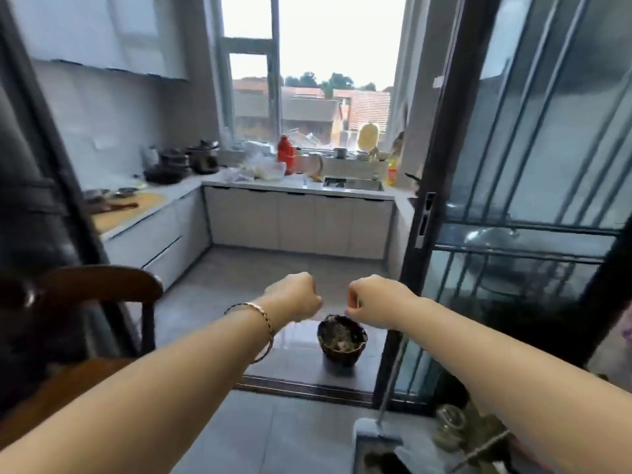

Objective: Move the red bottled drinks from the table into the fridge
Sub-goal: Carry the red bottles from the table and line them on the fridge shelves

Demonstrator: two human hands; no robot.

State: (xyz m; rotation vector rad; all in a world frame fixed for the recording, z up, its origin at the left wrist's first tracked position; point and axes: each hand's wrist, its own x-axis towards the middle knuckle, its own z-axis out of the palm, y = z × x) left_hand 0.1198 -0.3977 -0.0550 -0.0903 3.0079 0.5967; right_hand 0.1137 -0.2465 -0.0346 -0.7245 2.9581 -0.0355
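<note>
Both my arms reach forward over the grey floor at the kitchen doorway. My left hand (294, 297), with a thin bracelet on its wrist, has its fingers curled under and holds nothing. Close beside it, my right hand (374, 301) is curled the same way and also holds nothing. One red bottle-shaped container (286, 153) stands far off on the counter under the window. No fridge is in view, and no red drinks are near my hands.
A dark basket (342, 340) of scraps sits on the floor just below my hands. A black-framed sliding glass door (415, 234) stands at the right, a wooden chair (102, 285) at the left. A mop (379, 436) leans at bottom right. Cluttered counters (219, 181) line the kitchen.
</note>
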